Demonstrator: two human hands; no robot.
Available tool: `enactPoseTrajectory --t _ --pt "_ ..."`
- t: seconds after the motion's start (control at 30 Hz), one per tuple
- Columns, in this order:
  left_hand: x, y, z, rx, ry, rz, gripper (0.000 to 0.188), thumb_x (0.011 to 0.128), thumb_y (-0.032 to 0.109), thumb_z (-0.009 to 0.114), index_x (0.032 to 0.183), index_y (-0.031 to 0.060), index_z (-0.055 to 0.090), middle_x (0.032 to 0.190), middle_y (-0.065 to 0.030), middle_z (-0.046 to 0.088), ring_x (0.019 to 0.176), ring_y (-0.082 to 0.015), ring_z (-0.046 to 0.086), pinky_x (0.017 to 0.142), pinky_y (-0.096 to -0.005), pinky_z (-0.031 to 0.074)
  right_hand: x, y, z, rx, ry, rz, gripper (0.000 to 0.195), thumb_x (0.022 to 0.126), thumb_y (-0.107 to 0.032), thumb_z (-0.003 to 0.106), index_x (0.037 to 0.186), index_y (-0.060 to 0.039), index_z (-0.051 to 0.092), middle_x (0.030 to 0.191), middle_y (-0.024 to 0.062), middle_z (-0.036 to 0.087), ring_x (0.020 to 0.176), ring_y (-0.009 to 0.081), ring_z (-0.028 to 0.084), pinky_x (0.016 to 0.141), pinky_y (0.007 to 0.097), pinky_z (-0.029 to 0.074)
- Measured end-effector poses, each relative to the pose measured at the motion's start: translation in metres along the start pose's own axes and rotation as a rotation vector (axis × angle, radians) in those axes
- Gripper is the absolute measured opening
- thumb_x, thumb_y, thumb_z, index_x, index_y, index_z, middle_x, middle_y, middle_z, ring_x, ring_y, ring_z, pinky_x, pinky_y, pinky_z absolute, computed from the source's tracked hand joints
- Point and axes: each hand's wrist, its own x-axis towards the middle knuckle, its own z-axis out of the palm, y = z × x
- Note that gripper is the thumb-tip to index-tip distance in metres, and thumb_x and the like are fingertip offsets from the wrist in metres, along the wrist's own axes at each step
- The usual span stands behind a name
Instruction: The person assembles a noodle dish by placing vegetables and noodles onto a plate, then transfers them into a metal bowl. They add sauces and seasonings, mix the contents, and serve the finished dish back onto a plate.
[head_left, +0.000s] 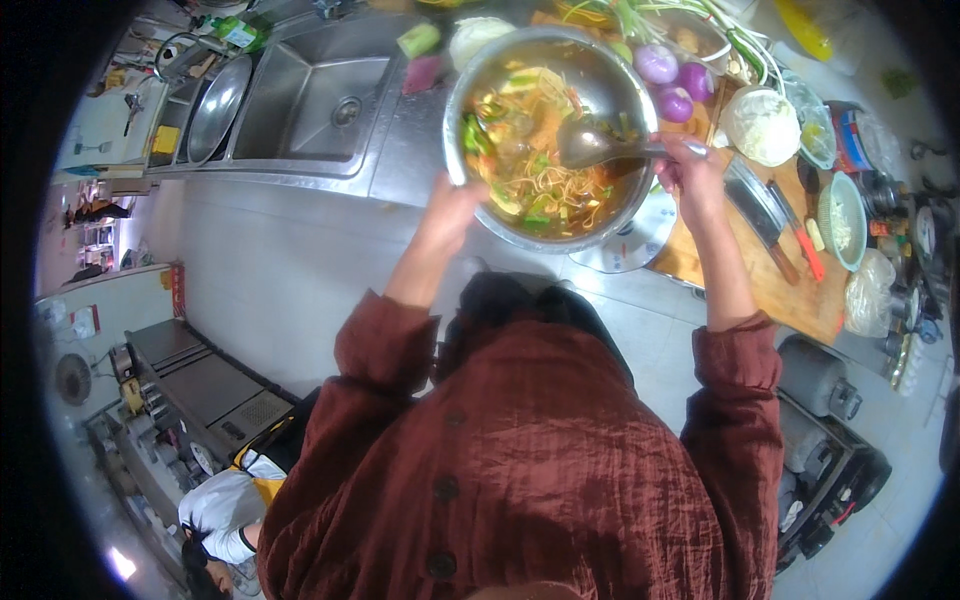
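A large stainless steel bowl (457, 82) holds noodles in reddish broth (577, 196) with green vegetable pieces. My left hand (456, 208) grips the bowl's near left rim. In my right hand (691, 176) is the handle of a metal ladle (589, 145), which crosses the right rim with its head over the food. Beneath the bowl's near right side, a patterned white plate (637, 238) is partly covered. Several purple onions (673, 103) lie just right of the bowl. Behind its left side are a cut cabbage (480, 41) and a pale green vegetable piece (419, 40).
A cleaver (754, 202) and a red-handled knife (796, 229) lie on the wooden cutting board (814, 304) at right, near a cabbage (763, 125) and a green basket (856, 225). The steel sink (307, 105) is at left. Another person (232, 510) is at lower left.
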Motion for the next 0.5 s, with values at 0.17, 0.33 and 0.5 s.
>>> enactPoseTrajectory --t 0.17,0.33,0.5 --pt "0.0 0.002 -0.01 -0.003 -0.034 -0.015 0.041 0.067 -0.002 0.052 0.106 -0.0096 0.046 0.086 -0.0135 0.057 0.072 -0.0192 0.058 0.056 -0.0278 0.049 0.009 0.013 -0.011 0.18 0.018 0.036 0.023 0.084 -0.006 0.043 0.095 0.0088 0.056 0.059 0.008 0.053 0.041 0.0108 0.037 0.041 0.0223 0.028" --pt "-0.013 0.023 -0.002 0.169 -0.127 -0.033 0.043 0.069 0.007 0.058 0.109 -0.0047 0.046 0.09 -0.01 0.056 0.077 -0.0149 0.052 0.058 -0.027 0.042 0.015 0.021 0.008 0.262 -0.001 -0.01 0.021 0.084 -0.006 0.045 0.094 0.0078 0.057 0.06 0.0082 0.054 0.044 0.0108 0.039 0.042 0.022 0.03" --pt "-0.003 0.01 -0.01 0.116 -0.042 -0.03 0.036 0.067 0.007 0.059 0.101 -0.0048 0.051 0.091 -0.0113 0.056 0.075 -0.017 0.054 0.055 -0.0286 0.043 0.009 0.018 0.014 0.321 0.011 0.026 0.021 0.085 -0.008 0.046 0.094 0.0075 0.057 0.061 0.0078 0.054 0.045 0.0106 0.039 0.043 0.0222 0.031"
